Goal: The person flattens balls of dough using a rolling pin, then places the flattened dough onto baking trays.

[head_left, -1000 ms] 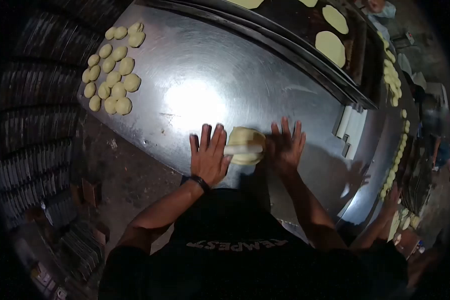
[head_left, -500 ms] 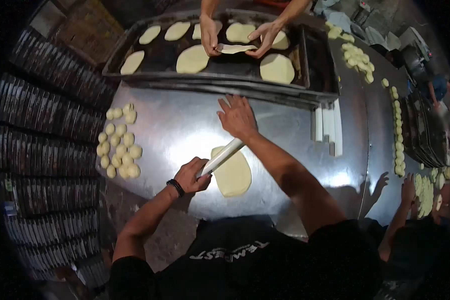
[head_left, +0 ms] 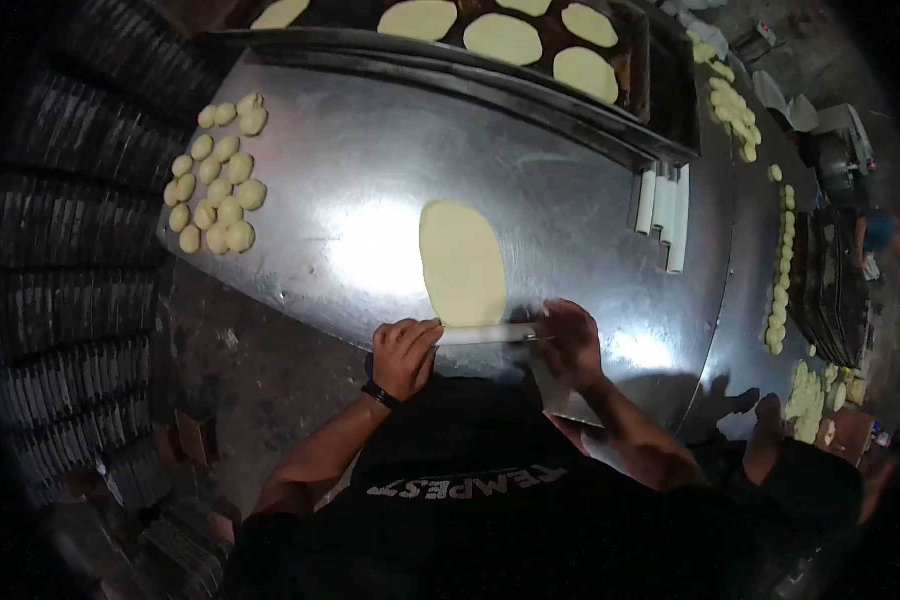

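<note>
Rolling pin point(head_left: 485, 335), white, slim, lying crosswise at the near end of the dough sheet point(head_left: 463, 262), close in front of the wearer's dark shirt point(head_left: 470, 540); pale oval dough sheet, flat on the metal table point(head_left: 340, 130), its long axis running away from the wearer, its near edge meeting the pin. Left hand point(head_left: 405, 358), with dark bracelet point(head_left: 380, 396) at the wrist; fingers bent over the pin's left end, closed on it. Right hand point(head_left: 572, 342), blurred, at the pin's right end; fingers partly bent; whether they close on the pin, cannot tell.

Dough balls point(head_left: 229, 210), one loose cluster, on the table's left part, well apart from the sheet; dark tray point(head_left: 672, 95) along the table's far side, holding flat dough rounds point(head_left: 503, 39), laid apart; white rods point(head_left: 660, 215), side by side, just beside the tray's near right corner. Row of dough pieces point(head_left: 782, 270), single file, on the surface to the right; heap of dough pieces point(head_left: 735, 118), beyond that row; further dough point(head_left: 806, 400), pale, at lower right, near another person's arm point(head_left: 763, 445); stacked dark trays point(head_left: 80, 230), many, ranged at far left, beyond the table's edge.
</note>
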### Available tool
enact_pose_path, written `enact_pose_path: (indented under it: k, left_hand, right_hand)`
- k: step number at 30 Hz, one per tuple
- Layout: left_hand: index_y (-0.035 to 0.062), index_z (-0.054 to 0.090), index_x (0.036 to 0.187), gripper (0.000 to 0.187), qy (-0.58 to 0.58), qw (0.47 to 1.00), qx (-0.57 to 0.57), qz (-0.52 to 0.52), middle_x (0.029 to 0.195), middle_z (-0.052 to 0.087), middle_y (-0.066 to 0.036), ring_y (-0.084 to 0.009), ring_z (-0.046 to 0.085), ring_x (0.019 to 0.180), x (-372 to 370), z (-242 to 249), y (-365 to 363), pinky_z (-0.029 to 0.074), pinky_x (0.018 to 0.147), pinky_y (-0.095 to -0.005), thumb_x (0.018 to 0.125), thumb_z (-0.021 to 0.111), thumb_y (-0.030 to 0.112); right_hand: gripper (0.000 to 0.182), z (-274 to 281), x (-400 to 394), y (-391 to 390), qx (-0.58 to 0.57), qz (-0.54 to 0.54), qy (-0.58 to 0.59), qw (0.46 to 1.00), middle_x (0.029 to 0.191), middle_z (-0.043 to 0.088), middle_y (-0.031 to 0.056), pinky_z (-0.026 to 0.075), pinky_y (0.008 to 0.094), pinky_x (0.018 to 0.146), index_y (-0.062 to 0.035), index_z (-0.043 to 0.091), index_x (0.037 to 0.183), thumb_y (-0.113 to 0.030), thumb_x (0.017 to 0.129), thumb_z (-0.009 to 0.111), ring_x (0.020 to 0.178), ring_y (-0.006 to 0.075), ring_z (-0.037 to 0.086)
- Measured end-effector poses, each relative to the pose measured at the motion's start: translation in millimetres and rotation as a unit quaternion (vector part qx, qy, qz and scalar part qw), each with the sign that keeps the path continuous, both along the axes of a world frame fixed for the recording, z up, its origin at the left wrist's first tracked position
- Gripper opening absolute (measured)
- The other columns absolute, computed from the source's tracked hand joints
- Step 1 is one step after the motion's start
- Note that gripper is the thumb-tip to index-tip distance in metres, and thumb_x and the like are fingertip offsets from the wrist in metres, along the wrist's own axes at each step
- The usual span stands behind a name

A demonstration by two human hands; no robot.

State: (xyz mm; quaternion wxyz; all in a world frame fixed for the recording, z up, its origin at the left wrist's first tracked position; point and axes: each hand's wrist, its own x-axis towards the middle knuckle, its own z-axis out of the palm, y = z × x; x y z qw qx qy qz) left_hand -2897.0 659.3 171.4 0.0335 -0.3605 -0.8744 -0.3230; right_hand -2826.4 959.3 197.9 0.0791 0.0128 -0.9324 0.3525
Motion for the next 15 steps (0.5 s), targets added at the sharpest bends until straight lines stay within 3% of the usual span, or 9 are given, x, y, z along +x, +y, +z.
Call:
enact_pose_path:
  k: [3,5,7,9,10,13,14,15]
  left_hand:
    - [0.0082,0.059,0.112,0.040,0.055,0.997,0.057,0.024,0.117,0.059,-0.009,-0.0265,0.053,0.105,-25.8,-7.2,-28.1,0.038,0.085,-0.0419,0.074,0.068,0.003]
    - [0.0027,0.055,0.115,0.036,0.078,0.988,0.082,0.107,0.113,0.058,-0.015,-0.0318,0.053,0.103,-59.2,-3.4,-34.4,0.041,0.084,-0.0423,0.079,0.063,0.006]
    - [0.0007,0.053,0.117,0.036,0.052,0.975,0.098,0.195,0.112,0.057,-0.018,-0.0346,0.052,0.103,-104.0,4.2,-33.2,0.041,0.086,-0.0441,0.083,0.058,0.008]
    - [0.0000,0.053,0.119,0.035,0.055,0.975,0.036,0.211,0.109,0.058,-0.021,-0.0370,0.055,0.102,-148.2,6.6,-30.7,0.044,0.086,-0.0408,0.084,0.054,0.002]
    - [0.0022,0.050,0.126,0.043,-0.075,0.970,-0.048,0.227,0.122,0.052,-0.022,-0.0391,0.047,0.116,-165.6,11.2,-30.4,0.037,0.096,-0.0469,0.084,0.058,0.009]
    - [0.0019,0.042,0.132,0.060,0.095,0.958,-0.134,0.235,0.139,0.037,-0.022,-0.0438,0.030,0.130,-176.6,30.5,-3.4,0.023,0.106,-0.0567,0.080,0.063,0.026]
    - [0.0024,0.038,0.135,0.077,0.036,0.979,-0.091,0.181,0.148,0.023,-0.022,-0.0465,0.014,0.137,-177.8,26.4,7.0,0.011,0.107,-0.0629,0.074,0.068,0.040]
    - [0.0013,0.039,0.134,0.085,0.021,0.988,-0.104,0.116,0.147,0.024,-0.024,-0.0478,0.015,0.137,-175.7,16.4,18.2,0.010,0.107,-0.0630,0.069,0.071,0.045]
  right_hand:
    - [0.038,-4.0,-81.1,-3.1,-0.269,-0.127,0.009,0.955,0.125,0.056,0.0146,0.037,0.0422,0.101,-0.0038,0.057,0.121,-0.019,0.087,0.055,0.119,0.0372,0.048]
    - [0.038,-25.7,-151.1,-16.2,-0.106,-0.090,0.094,0.986,0.129,0.053,0.0166,0.033,0.0466,0.104,-0.0049,0.057,0.122,-0.023,0.090,0.055,0.122,0.0329,0.046]
    - [0.038,-22.5,-182.9,-50.1,0.140,-0.048,0.052,0.988,0.131,0.052,0.0151,0.031,0.0464,0.106,-0.0057,0.055,0.126,-0.025,0.093,0.050,0.125,0.0319,0.043]
    - [0.035,-20.5,-188.4,-68.0,0.202,0.000,0.079,0.976,0.131,0.051,0.0143,0.031,0.0461,0.106,-0.0054,0.057,0.121,-0.026,0.093,0.050,0.126,0.0314,0.042]
    - [0.033,-20.8,-187.6,-73.1,0.238,0.025,0.089,0.967,0.132,0.051,0.0139,0.031,0.0459,0.106,-0.0053,0.058,0.118,-0.026,0.094,0.049,0.127,0.0311,0.041]
    - [0.030,-26.3,-191.5,-59.5,0.162,0.108,0.136,0.971,0.120,0.057,0.0147,0.035,0.0471,0.099,-0.0055,0.061,0.105,-0.031,0.095,0.047,0.114,0.0335,0.050]
    - [0.031,-17.3,-194.9,-55.3,0.106,0.103,0.031,0.989,0.113,0.058,0.0141,0.037,0.0459,0.094,-0.0050,0.060,0.102,-0.032,0.096,0.047,0.106,0.0324,0.053]
    - [0.032,-0.8,-199.1,-52.1,0.048,0.093,-0.074,0.992,0.106,0.059,0.0135,0.039,0.0447,0.090,-0.0045,0.059,0.098,-0.034,0.096,0.046,0.098,0.0313,0.055]
